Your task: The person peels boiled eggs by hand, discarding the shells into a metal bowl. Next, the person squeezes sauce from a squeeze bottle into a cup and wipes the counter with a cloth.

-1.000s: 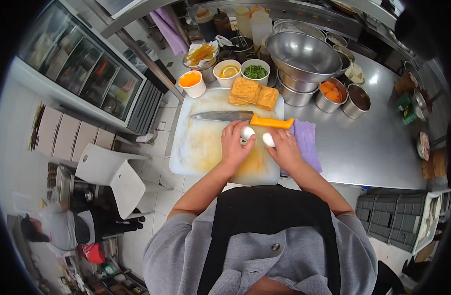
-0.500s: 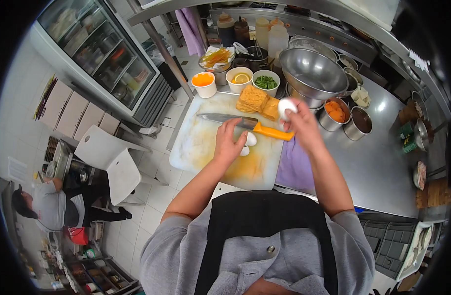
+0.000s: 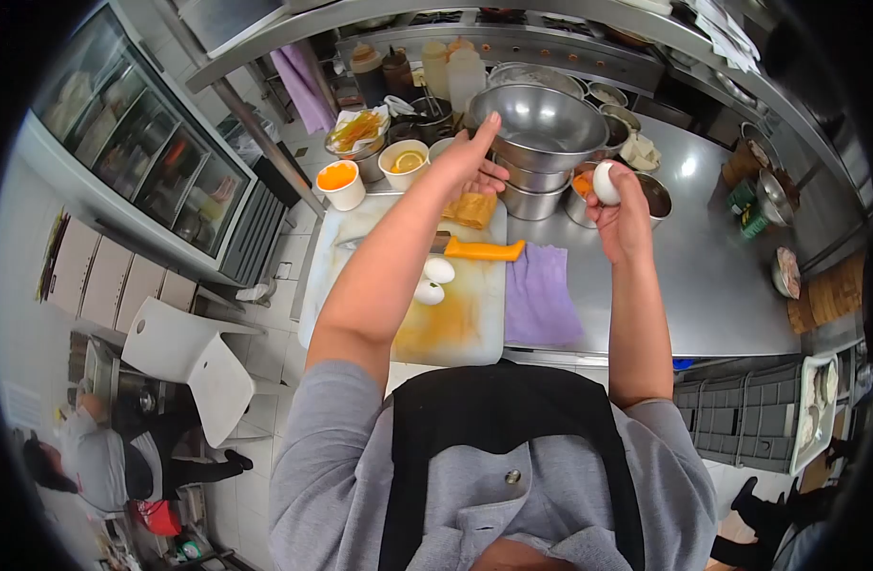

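The left hand (image 3: 476, 167) has left the 2 white eggs (image 3: 434, 281) and is now up at 1 o'clock, its grip wide and empty, by the rim of the metal bowl (image 3: 541, 119); contact there is unclear. The right hand (image 3: 628, 224) is at 2 o'clock, its grip closed around another egg (image 3: 606, 184), above the metal pots. So the pair on the cutting board (image 3: 408, 338) is free of both hands. They lie close together, 1 with a green fleck, at 7 o'clock from the knife's orange handle (image 3: 484, 250). A purple cloth (image 3: 546, 295) lies at the board's 3 o'clock side, on the steel table (image 3: 722, 285). Beyond are a glass-door fridge (image 3: 160, 143) at 10 o'clock and a co-worker (image 3: 103, 457) at 8 o'clock.
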Available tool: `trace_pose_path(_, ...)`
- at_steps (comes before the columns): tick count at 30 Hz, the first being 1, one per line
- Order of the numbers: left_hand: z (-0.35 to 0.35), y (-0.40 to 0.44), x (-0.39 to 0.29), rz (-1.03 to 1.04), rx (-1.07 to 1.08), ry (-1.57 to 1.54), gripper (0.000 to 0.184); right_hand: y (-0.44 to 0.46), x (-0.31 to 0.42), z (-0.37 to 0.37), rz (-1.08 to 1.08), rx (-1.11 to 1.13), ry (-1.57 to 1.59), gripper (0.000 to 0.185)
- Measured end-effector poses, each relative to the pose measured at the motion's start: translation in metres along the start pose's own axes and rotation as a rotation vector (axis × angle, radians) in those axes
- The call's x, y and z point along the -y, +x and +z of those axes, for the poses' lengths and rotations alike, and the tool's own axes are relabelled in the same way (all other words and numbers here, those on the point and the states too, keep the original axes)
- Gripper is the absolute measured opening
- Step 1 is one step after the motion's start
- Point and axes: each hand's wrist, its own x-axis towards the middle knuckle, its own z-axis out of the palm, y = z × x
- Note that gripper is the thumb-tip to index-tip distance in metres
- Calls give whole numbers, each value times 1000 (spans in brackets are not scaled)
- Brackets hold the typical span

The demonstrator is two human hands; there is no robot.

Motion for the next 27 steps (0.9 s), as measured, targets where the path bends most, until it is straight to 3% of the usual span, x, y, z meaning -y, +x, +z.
trace_pose_path(1, 3, 14, -8, -96, 104, 17, 85, -6, 2, -5, -5, -10, 1, 26)
trace_pose_path(2, 1, 37, -4, -117, 183, 38, 63, -13, 5, -12, 5, -9, -27, 26)
trace_pose_path(3, 3, 41, -5, -121, 193, 44, 63, -19, 7, -18, 15, -8, -54, 27)
trace_pose_path(6, 12, 35, -7, -41, 114, 49, 34, -39, 27, -45, -21, -34, -26, 28)
trace_pose_path(10, 34, -13, -9, 130, 174, 41, 32, -65, 54, -97, -56, -89, 71, 32)
trace_pose_path(13, 65, -48, 8, 95, 157, 33, 37, -87, 74, -116, -67, -133, 45, 34)
trace_pose_path(17, 109, -59, 72, -116, 333, 28, 49, -107, 79, -137, -56, -157, -168, 36)
trace_pose_path(21, 131, -69, 121, -166, 425, 98, 54, -108, 58, -148, 45, -88, -215, 38)
trace_pose_path(27, 126, -71, 165, -58, 308, 189, 60, -103, 8, -151, 201, -136, -282, 38)
